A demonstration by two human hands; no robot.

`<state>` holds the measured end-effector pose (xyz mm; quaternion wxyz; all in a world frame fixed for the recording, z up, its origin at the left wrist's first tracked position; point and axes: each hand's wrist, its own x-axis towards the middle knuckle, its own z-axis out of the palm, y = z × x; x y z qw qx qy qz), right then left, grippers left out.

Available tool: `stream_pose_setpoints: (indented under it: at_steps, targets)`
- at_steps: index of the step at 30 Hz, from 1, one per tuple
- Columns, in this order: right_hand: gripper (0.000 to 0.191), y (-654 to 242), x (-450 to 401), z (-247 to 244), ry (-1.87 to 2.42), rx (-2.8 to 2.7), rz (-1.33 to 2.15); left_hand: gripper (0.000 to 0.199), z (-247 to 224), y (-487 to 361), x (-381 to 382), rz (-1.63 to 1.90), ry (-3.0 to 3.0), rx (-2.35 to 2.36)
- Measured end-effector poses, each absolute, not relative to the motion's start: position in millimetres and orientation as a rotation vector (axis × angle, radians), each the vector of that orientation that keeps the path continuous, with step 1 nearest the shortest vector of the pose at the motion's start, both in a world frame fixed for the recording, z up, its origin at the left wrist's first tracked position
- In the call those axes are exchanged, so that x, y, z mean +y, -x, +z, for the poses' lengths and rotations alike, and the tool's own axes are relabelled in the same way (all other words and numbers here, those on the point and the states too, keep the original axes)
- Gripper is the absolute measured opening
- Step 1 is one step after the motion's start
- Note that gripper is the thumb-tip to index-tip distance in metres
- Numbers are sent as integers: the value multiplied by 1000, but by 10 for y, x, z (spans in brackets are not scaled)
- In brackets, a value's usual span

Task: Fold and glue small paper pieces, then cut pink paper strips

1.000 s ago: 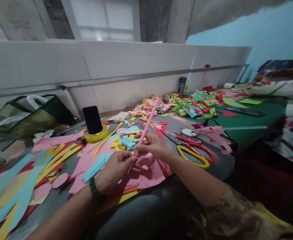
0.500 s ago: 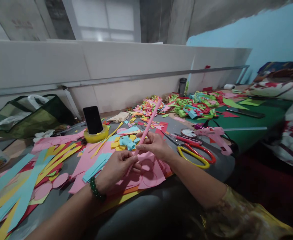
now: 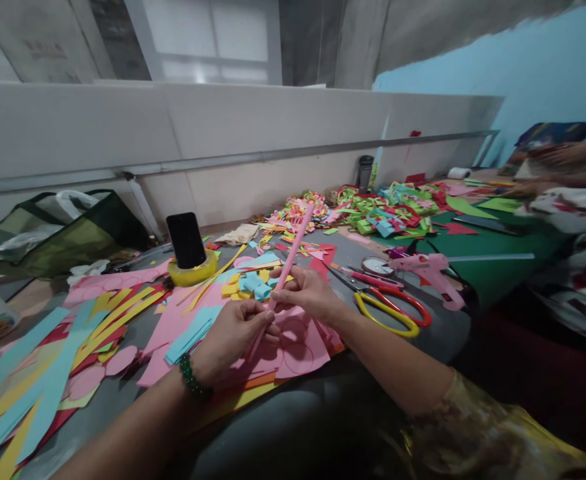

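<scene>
A long, narrow pink strip [image 3: 299, 241], paper or felt, slants up and away between both my hands. My left hand [image 3: 237, 333], below a green bead bracelet, pinches its lower part. Just above that, my right hand [image 3: 307, 293] closes its thumb and fingers on the same strip. Under my hands lie pink sheets [image 3: 303, 347] with circles drawn on them. Short blue and yellow pieces [image 3: 255, 283] are heaped right behind my fingers, and a stack of blue strips [image 3: 193, 333] sits beside my left wrist.
Red-and-yellow-handled scissors [image 3: 387, 313] and a pink glue gun [image 3: 435, 270] lie to the right. A phone [image 3: 187, 240] leans upright in a yellow tape roll [image 3: 193, 270]. Colourful finished pieces [image 3: 393, 210] pile up behind. Another person's hands [image 3: 573, 155] are at far right.
My hands stay nearly in place; the strip's upper end has dipped slightly and shifted left. At far right, the other person's arms have moved and their hands now show.
</scene>
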<state>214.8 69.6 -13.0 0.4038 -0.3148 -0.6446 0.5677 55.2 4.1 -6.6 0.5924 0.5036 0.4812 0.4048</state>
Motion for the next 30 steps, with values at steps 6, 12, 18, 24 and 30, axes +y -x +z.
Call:
stream_pose_setpoints:
  at_steps: [6, 12, 18, 24, 30]
  targets:
    - [41, -2123, 689, -156, 803, -1655, 1415, 34, -101, -554, 60, 944, -1229, 1140]
    - [43, -2151, 657, -83, 844, -1613, 1330, 36, -65, -545, 17, 912, -1188, 1131]
    - [43, -2148, 681, -97, 827, -1622, 1279, 33, -58, -541, 34, 927, -1249, 1132]
    - [44, -2123, 683, -131, 813, -1643, 1339, 33, -71, -566, 50, 958, -1195, 1124]
    - [48, -2145, 675, -115, 805, -1604, 1358, 34, -62, -558, 24, 948, -1189, 1112]
